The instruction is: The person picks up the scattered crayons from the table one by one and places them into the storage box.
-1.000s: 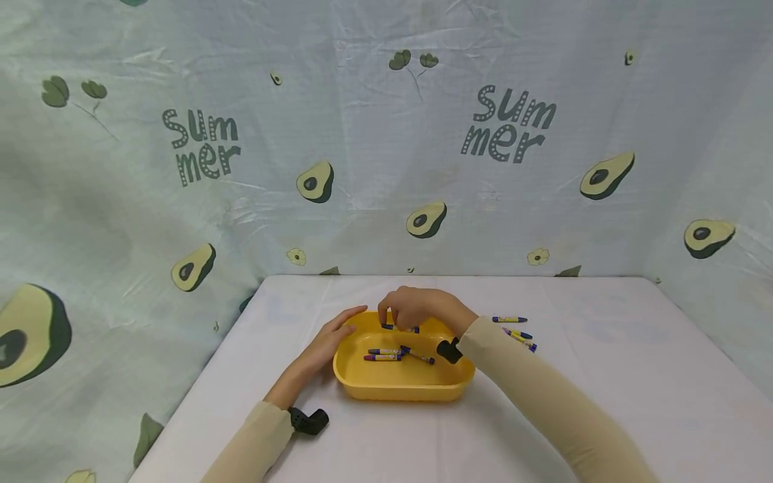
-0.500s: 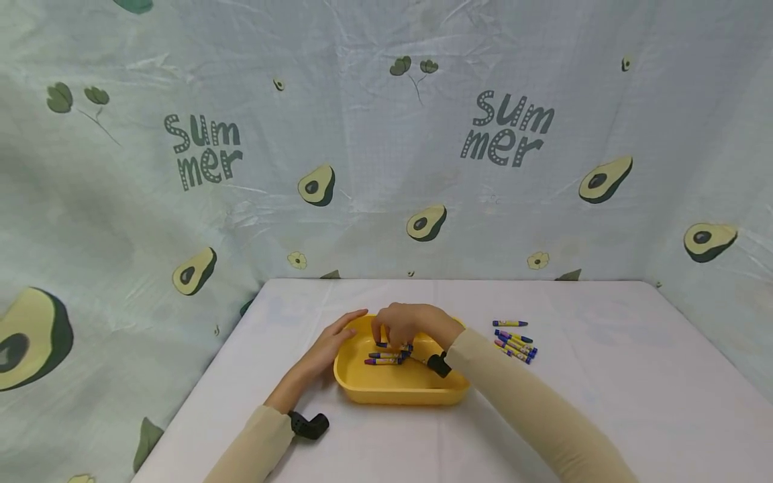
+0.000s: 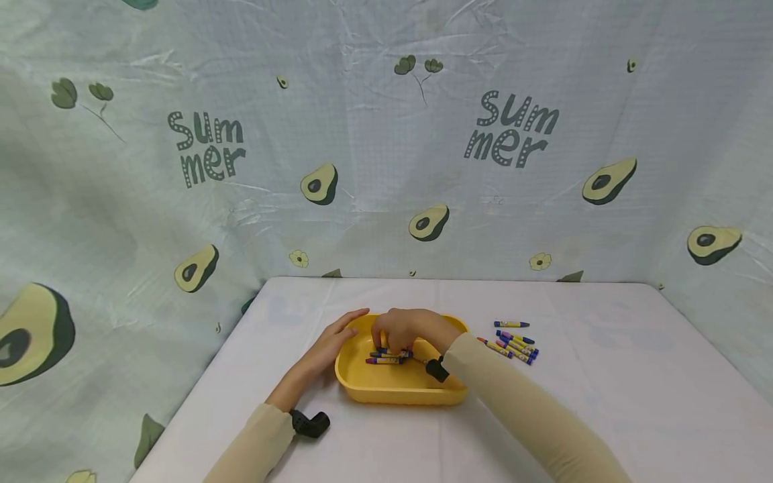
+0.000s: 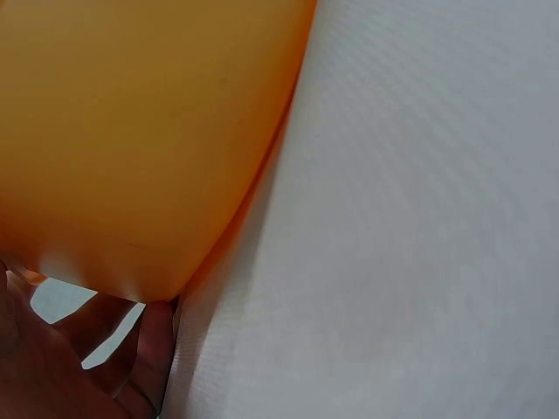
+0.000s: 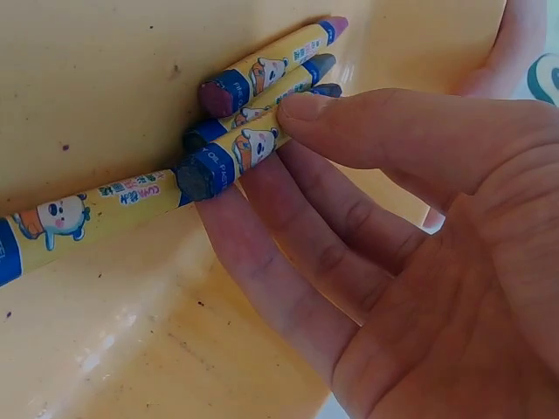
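My right hand (image 3: 403,329) is down inside the yellow tray (image 3: 401,397), pinching an oil pastel (image 5: 249,155) with a dark blue tip between thumb and fingers. Right beside it lie a purple oil pastel (image 5: 272,65) and a grey-tipped oil pastel (image 5: 295,83), roughly parallel. Another oil pastel (image 5: 96,214) points away from this group, its end near the held one's butt. My left hand (image 3: 329,340) rests at the tray's left side, fingers extended along the wall and thumb at the rim. In the left wrist view its fingers (image 4: 155,336) touch the tray's outside.
To the right of the tray, several oil pastels (image 3: 518,345) lie loosely grouped on the white table (image 3: 574,396). A single oil pastel (image 3: 512,325) lies just behind them. A curtain printed with avocados (image 3: 386,134) hangs behind the table.
My right hand has moved toward me and slightly left, bringing its oil pastel down alongside the others in the tray. More oil pastels on the table show past my sleeve. My left hand stays put.
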The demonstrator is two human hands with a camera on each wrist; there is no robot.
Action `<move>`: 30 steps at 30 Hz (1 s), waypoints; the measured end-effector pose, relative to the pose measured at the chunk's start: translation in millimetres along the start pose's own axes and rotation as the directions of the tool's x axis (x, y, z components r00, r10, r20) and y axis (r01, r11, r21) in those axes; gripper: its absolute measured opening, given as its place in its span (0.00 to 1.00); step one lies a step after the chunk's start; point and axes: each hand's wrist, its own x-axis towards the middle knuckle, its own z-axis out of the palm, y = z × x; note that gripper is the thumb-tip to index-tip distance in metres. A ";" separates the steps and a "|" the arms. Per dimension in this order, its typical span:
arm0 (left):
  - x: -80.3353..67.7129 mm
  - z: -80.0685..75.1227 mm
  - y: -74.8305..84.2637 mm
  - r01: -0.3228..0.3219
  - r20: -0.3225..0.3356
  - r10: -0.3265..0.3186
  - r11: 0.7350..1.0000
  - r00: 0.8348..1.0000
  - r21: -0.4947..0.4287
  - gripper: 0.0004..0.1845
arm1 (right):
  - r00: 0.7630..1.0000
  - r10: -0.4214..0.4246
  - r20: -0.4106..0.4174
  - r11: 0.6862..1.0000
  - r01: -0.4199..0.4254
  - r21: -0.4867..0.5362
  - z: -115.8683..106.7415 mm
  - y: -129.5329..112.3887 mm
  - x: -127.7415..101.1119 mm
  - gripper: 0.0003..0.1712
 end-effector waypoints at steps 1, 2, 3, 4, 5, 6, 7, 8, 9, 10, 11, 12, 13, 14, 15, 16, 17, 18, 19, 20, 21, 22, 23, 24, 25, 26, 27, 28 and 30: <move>0.0 0.0 0.3 -0.001 0.000 0.001 1.000 1.000 -0.001 0.28 | 1.000 0.004 0.001 1.000 -0.004 0.003 0.1 -0.2 0.1 0.19; 0.0 0.0 0.3 -0.001 -0.001 0.001 1.000 1.000 -0.003 0.28 | 1.000 0.007 0.001 1.000 -0.007 0.006 0.1 -0.1 0.2 0.19; 0.2 0.0 0.1 -0.001 0.000 0.001 1.000 1.000 -0.003 0.28 | 1.000 0.007 0.001 1.000 -0.007 0.005 0.2 0.0 0.4 0.18; 0.3 0.0 0.1 0.001 -0.001 -0.001 1.000 1.000 -0.005 0.28 | 1.000 0.007 0.000 1.000 -0.007 0.004 0.3 0.3 0.6 0.18; 0.4 -0.1 -0.1 0.001 -0.001 -0.001 1.000 1.000 -0.006 0.28 | 1.000 0.008 -0.002 1.000 -0.008 0.004 0.4 0.6 0.7 0.18; 0.4 -0.1 -0.2 0.002 0.000 -0.002 1.000 1.000 -0.007 0.28 | 1.000 0.008 -0.003 1.000 -0.008 0.004 0.6 0.9 0.7 0.18; 0.4 -0.1 -0.1 0.002 0.001 -0.002 1.000 1.000 -0.008 0.28 | 1.000 0.010 -0.003 1.000 -0.010 0.004 0.9 1.3 0.8 0.18; 0.5 0.0 0.0 0.002 0.002 -0.002 1.000 1.000 -0.011 0.28 | 1.000 0.011 -0.003 1.000 -0.011 0.005 1.1 1.5 0.6 0.18; 0.5 0.0 0.0 0.003 0.003 -0.003 1.000 1.000 -0.012 0.27 | 1.000 0.012 -0.003 1.000 -0.012 0.006 1.4 1.7 0.5 0.17; 0.4 -0.1 0.1 0.001 0.005 -0.001 1.000 1.000 -0.013 0.27 | 1.000 0.015 -0.001 1.000 -0.015 0.009 1.7 1.9 0.3 0.17; 0.4 -0.2 0.1 -0.001 0.006 0.001 1.000 1.000 -0.013 0.27 | 1.000 0.017 -0.002 1.000 -0.017 0.011 2.0 2.0 0.0 0.17; 0.4 -0.2 0.1 -0.001 0.006 0.001 1.000 1.000 -0.015 0.27 | 1.000 0.020 -0.002 1.000 -0.020 0.011 2.1 2.0 -0.5 0.17; 0.4 -0.2 0.2 0.000 0.005 0.000 1.000 1.000 -0.016 0.27 | 1.000 0.022 -0.004 1.000 -0.022 0.011 2.0 2.0 -1.0 0.17; 0.4 -0.3 0.1 0.000 0.005 0.000 1.000 1.000 -0.015 0.27 | 1.000 0.021 -0.006 1.000 -0.021 0.010 1.9 1.9 -1.4 0.17; 0.4 -0.4 0.0 0.001 0.003 -0.001 1.000 1.000 -0.013 0.27 | 1.000 0.020 -0.008 1.000 -0.020 0.009 1.5 1.8 -1.9 0.16; 0.0 -0.5 0.1 0.003 0.001 -0.003 1.000 1.000 -0.012 0.27 | 1.000 0.018 -0.010 1.000 -0.018 0.006 0.8 1.4 -2.4 0.16; -0.1 -0.5 0.2 0.005 -0.004 -0.005 1.000 1.000 -0.012 0.27 | 1.000 0.016 -0.011 1.000 -0.016 0.001 -0.1 1.1 -3.1 0.16; 0.0 -0.5 0.1 0.008 -0.007 -0.008 1.000 1.000 -0.011 0.27 | 1.000 0.014 -0.013 1.000 -0.014 -0.003 -1.4 0.6 -4.2 0.16; -0.3 -0.5 0.4 0.008 -0.007 -0.008 1.000 1.000 -0.010 0.27 | 1.000 0.011 -0.015 1.000 -0.011 -0.006 -3.3 0.0 -5.8 0.16; -0.5 -0.4 0.8 0.008 -0.007 -0.008 1.000 1.000 -0.009 0.27 | 1.000 0.010 -0.018 1.000 -0.010 -0.002 -5.4 -0.3 -7.9 0.16; -0.3 -0.2 0.6 0.010 -0.008 -0.010 1.000 1.000 -0.009 0.27 | 1.000 0.006 -0.023 1.000 -0.006 -0.001 -8.0 -0.6 -10.6 0.17; -0.1 0.1 0.5 0.012 -0.009 -0.012 1.000 1.000 -0.010 0.27 | 1.000 0.000 -0.031 1.000 0.000 -0.001 -10.9 -0.8 -13.9 0.17; 0.2 0.3 0.2 0.014 -0.013 -0.014 1.000 1.000 -0.012 0.27 | 0.999 -0.008 -0.040 1.000 0.008 0.004 -14.1 -0.8 -17.9 0.17; 0.2 0.4 0.1 0.017 -0.013 -0.017 1.000 1.000 -0.013 0.27 | 0.999 -0.017 -0.051 1.000 0.017 0.011 -17.5 -0.6 -22.7 0.18; 0.3 0.6 0.2 0.019 -0.015 -0.019 1.000 1.000 -0.016 0.27 | 0.998 -0.027 -0.064 0.999 0.028 0.021 -20.9 0.1 -28.1 0.18; 0.7 1.0 -0.1 0.023 -0.018 -0.023 1.000 1.000 -0.016 0.27 | 0.996 -0.039 -0.078 0.999 0.041 0.029 -24.1 1.2 -34.1 0.18; 1.1 1.1 -0.6 0.026 -0.018 -0.026 1.000 1.000 -0.016 0.26 | 0.994 -0.054 -0.096 0.998 0.056 0.021 -27.2 2.9 -40.3 0.18; 1.2 1.2 -0.6 0.027 -0.018 -0.027 0.999 0.999 -0.016 0.26 | 0.991 -0.067 -0.114 0.997 0.069 0.016 -29.9 4.8 -46.9 0.18; 0.8 1.1 -0.5 0.032 -0.016 -0.033 0.999 0.999 -0.018 0.27 | 0.985 -0.090 -0.149 0.996 0.091 0.000 -34.9 9.5 -61.1 0.18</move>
